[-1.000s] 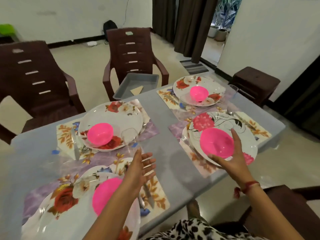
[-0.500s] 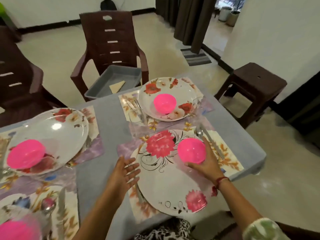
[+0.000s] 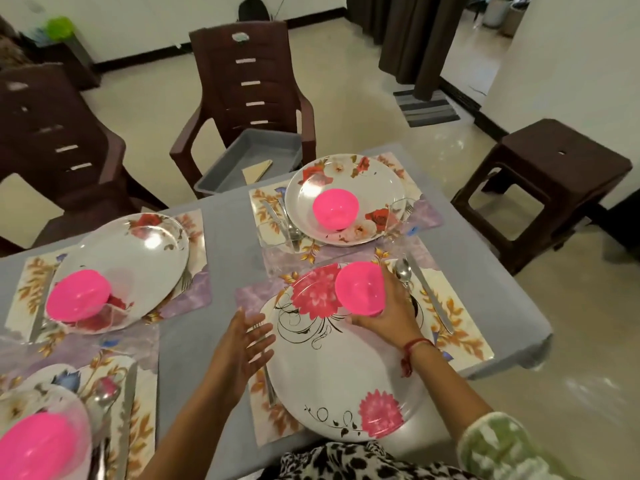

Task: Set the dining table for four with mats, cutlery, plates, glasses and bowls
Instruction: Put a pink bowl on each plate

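Observation:
My right hand [image 3: 388, 311] grips a pink bowl [image 3: 360, 288], tilted, over the far edge of the near white plate [image 3: 339, 368] with pink flowers. My left hand [image 3: 244, 344] hovers with spread fingers at that plate's left rim, holding nothing. A spoon [image 3: 403, 271] and knife [image 3: 431, 299] lie on the floral mat [image 3: 464, 341] to the right. Three other floral plates carry pink bowls: far right [image 3: 335, 207], left [image 3: 79, 295] and near left [image 3: 34, 445]. A clear glass [image 3: 398, 216] stands by the far plate.
The grey table [image 3: 221, 244] ends close on the right. Two brown chairs [image 3: 249, 91] stand behind it, one holding a grey tray [image 3: 249, 157]. A brown stool [image 3: 543, 181] stands at the right. A fork [image 3: 269, 386] lies under the near plate's left rim.
My right hand has tipped the pink bowl up and shifted it toward the plate's far right edge. My left hand stays open beside the plate. My view has swung right.

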`<state>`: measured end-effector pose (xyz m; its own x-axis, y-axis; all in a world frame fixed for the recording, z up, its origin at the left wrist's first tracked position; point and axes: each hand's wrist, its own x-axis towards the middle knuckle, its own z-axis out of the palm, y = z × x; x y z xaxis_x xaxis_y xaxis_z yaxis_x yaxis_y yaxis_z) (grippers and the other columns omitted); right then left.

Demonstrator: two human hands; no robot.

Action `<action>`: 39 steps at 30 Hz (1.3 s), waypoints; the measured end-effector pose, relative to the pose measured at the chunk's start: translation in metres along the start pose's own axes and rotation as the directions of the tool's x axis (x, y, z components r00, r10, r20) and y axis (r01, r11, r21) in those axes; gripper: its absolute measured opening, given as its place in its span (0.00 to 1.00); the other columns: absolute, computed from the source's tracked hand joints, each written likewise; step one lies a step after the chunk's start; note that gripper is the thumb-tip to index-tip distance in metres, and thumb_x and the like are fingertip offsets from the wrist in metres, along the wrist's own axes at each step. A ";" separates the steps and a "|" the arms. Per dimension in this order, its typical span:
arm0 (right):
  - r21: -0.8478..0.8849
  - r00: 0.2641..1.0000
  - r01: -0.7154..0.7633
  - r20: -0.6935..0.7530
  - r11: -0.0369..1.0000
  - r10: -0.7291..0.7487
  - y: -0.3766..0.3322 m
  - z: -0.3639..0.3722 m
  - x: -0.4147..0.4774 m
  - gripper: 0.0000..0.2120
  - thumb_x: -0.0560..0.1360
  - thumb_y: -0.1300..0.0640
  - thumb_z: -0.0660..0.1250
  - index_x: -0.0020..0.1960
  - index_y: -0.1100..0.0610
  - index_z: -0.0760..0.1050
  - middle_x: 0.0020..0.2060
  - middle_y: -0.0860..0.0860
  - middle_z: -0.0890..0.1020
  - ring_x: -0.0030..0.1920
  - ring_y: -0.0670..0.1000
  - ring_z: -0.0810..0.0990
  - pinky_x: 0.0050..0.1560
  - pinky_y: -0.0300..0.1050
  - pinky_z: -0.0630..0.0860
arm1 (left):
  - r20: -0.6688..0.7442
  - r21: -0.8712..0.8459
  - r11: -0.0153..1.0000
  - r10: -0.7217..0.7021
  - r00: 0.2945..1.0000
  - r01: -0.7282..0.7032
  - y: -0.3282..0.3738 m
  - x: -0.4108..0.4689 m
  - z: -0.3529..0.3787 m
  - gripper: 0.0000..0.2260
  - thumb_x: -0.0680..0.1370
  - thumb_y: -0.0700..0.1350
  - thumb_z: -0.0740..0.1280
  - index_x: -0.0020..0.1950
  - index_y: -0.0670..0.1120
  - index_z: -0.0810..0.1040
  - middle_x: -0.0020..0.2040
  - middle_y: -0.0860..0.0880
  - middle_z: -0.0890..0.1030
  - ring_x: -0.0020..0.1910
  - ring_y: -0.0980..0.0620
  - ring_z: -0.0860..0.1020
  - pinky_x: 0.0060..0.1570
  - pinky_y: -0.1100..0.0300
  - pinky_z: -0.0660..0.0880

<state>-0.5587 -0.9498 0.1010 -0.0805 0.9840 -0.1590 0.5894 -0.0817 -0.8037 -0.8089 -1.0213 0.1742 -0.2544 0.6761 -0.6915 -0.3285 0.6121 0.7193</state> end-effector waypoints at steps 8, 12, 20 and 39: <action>-0.003 0.998 0.064 -0.016 0.998 -0.064 -0.006 -0.020 -0.021 0.60 0.55 0.31 0.75 0.76 0.42 0.42 0.76 0.47 0.51 0.75 0.53 0.52 0.71 0.60 0.60 | 0.014 -0.019 0.994 0.105 0.994 -0.105 0.003 -0.011 0.007 0.21 0.82 0.57 0.52 0.63 0.44 0.72 0.58 0.44 0.78 0.58 0.44 0.76 0.57 0.51 0.72; 0.092 0.983 0.126 -0.142 0.988 -0.113 -0.007 -0.042 -0.052 0.52 0.61 0.38 0.76 0.75 0.41 0.48 0.72 0.39 0.56 0.72 0.44 0.54 0.70 0.50 0.57 | 0.070 -0.017 0.990 0.140 0.988 -0.139 -0.001 -0.022 0.025 0.20 0.82 0.57 0.51 0.60 0.46 0.74 0.58 0.44 0.79 0.57 0.46 0.77 0.56 0.53 0.72; 0.173 0.910 0.186 -0.401 0.967 -0.104 0.026 -0.135 -0.041 0.45 0.62 0.30 0.68 0.72 0.37 0.51 0.67 0.34 0.61 0.70 0.42 0.62 0.69 0.52 0.64 | 0.175 -0.021 0.974 0.226 0.958 -0.226 0.005 -0.039 0.122 0.22 0.80 0.60 0.53 0.58 0.46 0.77 0.51 0.46 0.82 0.52 0.47 0.80 0.53 0.53 0.74; 0.250 0.911 0.192 -0.406 0.949 -0.078 0.161 -0.349 0.117 0.35 0.67 0.38 0.68 0.70 0.43 0.61 0.63 0.28 0.63 0.68 0.43 0.65 0.64 0.41 0.66 | 0.073 -0.099 0.975 0.206 0.976 -0.199 0.011 0.001 0.418 0.23 0.80 0.60 0.51 0.55 0.46 0.77 0.52 0.44 0.81 0.51 0.47 0.80 0.47 0.55 0.74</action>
<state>-0.1925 -0.7923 0.1529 0.2072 0.9667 0.1504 0.3429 0.0722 -0.9366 -0.4330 -0.8421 0.2093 -0.2499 0.8158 -0.5216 -0.3598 0.4219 0.8322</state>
